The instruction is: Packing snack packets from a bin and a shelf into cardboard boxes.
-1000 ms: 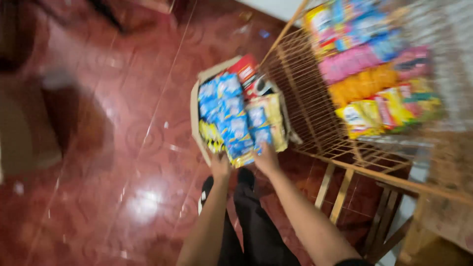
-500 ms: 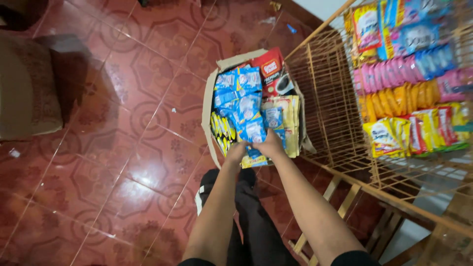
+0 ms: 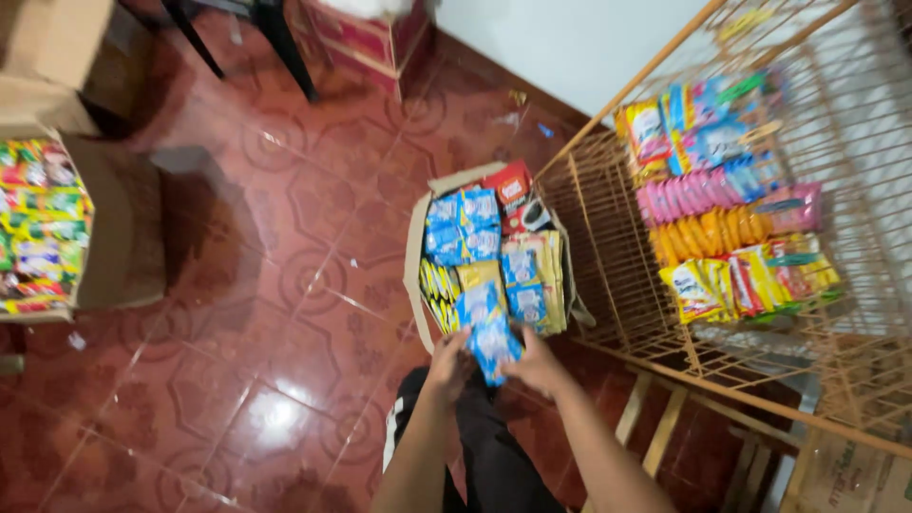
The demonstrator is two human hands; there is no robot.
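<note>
Fingers of left hand (image 3: 448, 366) and right hand (image 3: 537, 361) closed together on a small blue foil snack packet (image 3: 494, 344), lifted just above the near edge of the open brown cardboard box (image 3: 416, 249) on the red tiled floor (image 3: 237, 313). Best gripped by the edges, lightly, to avoid crushing. Inside the box, blue, yellow and red packets; right of the box, a wire rack (image 3: 608, 275) with bright pouches.
</note>
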